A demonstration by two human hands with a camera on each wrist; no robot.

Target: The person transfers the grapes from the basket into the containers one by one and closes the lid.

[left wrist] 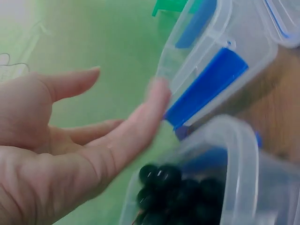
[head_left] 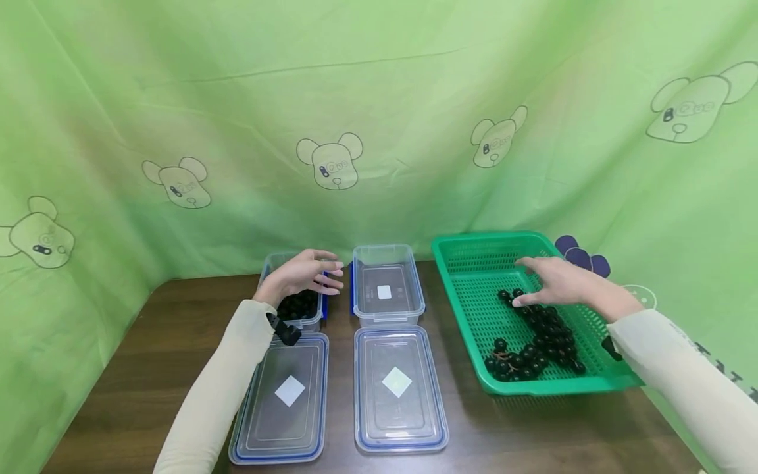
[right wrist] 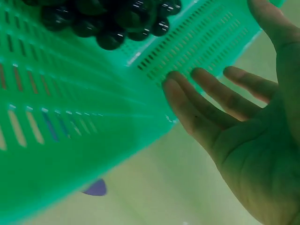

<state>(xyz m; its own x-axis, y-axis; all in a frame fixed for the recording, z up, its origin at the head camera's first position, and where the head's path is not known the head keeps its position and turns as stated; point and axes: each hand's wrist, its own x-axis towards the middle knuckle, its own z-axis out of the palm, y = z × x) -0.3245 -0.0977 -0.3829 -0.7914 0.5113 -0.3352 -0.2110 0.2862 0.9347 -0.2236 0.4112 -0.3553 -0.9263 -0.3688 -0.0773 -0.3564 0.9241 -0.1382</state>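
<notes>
Dark grapes lie in bunches in the green plastic basket. Above them my right hand reaches over the basket, thumb and fingers spread and holding nothing. In the right wrist view the fingers are apart from the grapes. My left hand is over the left clear container, fingers extended with nothing in them. That container holds more dark grapes, partly hidden by the hand and wrist in the head view.
A second clear container with blue side clips stands between the left one and the basket. Two clear lids with blue seals, the left lid and the right lid, lie in front. A green curtain hangs behind the wooden table.
</notes>
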